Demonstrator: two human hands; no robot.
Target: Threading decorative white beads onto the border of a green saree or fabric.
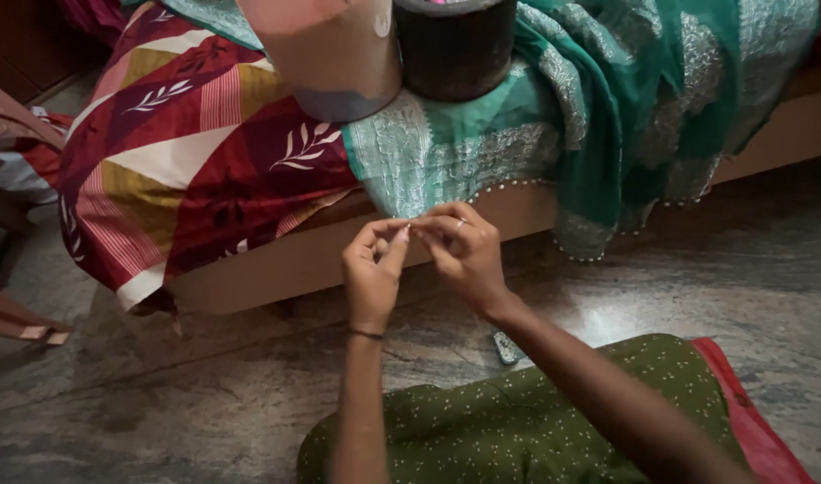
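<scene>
Both hands, left hand [372, 269] and right hand [464, 251], pinch something tiny, likely thread, fingertips together near the green beaded fabric [455, 152] edge; bead edging partly done.

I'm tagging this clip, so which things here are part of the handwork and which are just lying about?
In use:
- left hand and right hand, fingertips pinched together; what they pinch is too small to tell
- green beaded-edge cloth just beyond them

Lying about:
- patterned red bedsheet
- two round containers
- small object on the floor
</scene>
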